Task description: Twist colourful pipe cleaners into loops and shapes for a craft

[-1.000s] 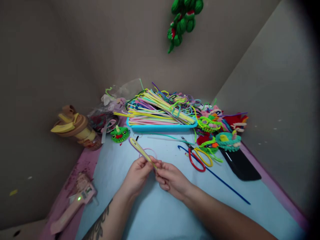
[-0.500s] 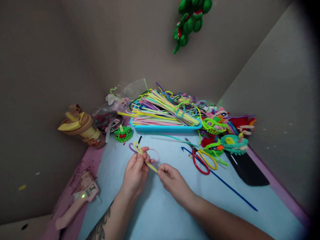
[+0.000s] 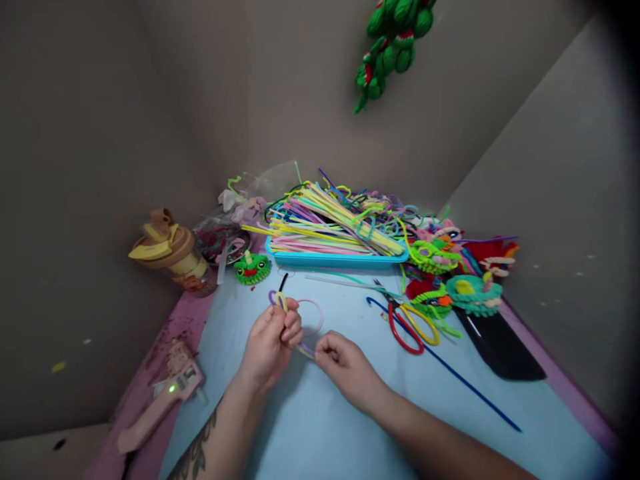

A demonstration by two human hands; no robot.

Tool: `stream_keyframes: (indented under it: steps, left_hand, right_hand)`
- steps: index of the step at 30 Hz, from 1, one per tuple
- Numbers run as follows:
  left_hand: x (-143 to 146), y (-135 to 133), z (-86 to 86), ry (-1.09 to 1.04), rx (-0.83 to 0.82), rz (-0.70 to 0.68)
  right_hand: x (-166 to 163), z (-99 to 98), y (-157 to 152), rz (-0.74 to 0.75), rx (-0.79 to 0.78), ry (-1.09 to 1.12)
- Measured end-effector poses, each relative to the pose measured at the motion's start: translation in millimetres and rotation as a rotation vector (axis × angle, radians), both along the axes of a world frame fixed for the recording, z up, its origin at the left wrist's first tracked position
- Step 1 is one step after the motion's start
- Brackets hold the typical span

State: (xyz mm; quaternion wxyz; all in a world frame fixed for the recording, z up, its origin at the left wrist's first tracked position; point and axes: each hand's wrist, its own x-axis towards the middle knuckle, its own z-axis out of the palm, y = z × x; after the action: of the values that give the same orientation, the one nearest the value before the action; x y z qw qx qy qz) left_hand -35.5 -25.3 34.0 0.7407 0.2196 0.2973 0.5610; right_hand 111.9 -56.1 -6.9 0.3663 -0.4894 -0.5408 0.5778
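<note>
My left hand [image 3: 273, 337] is closed on yellow and purple pipe cleaners [image 3: 281, 301], whose bent loops stick up above the fingers. Lower down, my right hand [image 3: 345, 360] pinches the other end of these pipe cleaners, and a short stretch shows between both hands. Behind the fingers a pale pink ring-like strand [image 3: 317, 313] curves over the blue table sheet. A short black stick [image 3: 283, 281] lies just beyond the loops. Right of my right hand rest scissors [image 3: 407, 323] with one red and one yellow handle, on a long dark blue pipe cleaner [image 3: 465, 380].
A blue tray [image 3: 340, 260] heaped with pipe cleaners [image 3: 325, 223] stands at the back. Left are a green frog-like figure [image 3: 253, 268], a lidded cup [image 3: 187, 263] and a pink glue gun [image 3: 165, 400] with its light on. Colourful fuzzy figures [image 3: 475, 293] and a black flat object [image 3: 505, 347] lie right.
The loops above my left hand have become smaller, and the left fingers have curled further round the pipe cleaners. My right hand keeps its pinch. The whole view has shifted slightly.
</note>
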Motion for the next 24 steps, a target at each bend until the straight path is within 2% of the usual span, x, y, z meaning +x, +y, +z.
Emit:
stream_keyframes:
  steps: [4,6,9,21,24]
  left_hand:
    - [-3.5,-3.5,-2.3,0.132,-0.090,-0.393]
    - [0.0,-6.9,-4.7,0.175,-0.115,-0.567]
    - [8.3,-12.5,-6.7,0.205,-0.125,-0.711]
    - [13.4,-17.7,-5.7,0.238,-0.121,-0.763]
    - [14.5,-18.4,-5.2,0.236,-0.101,-0.757]
  right_hand:
    - [10.3,8.7,4.8,0.006,0.063,0.244]
    - [15.5,9.6,7.3,-0.031,0.028,0.354]
    - [20.0,8.3,10.1,-0.021,-0.076,0.479]
    - [22.2,13.0,13.5,0.047,-0.094,0.574]
    - [21.7,11.5,13.1,0.025,-0.095,0.587]
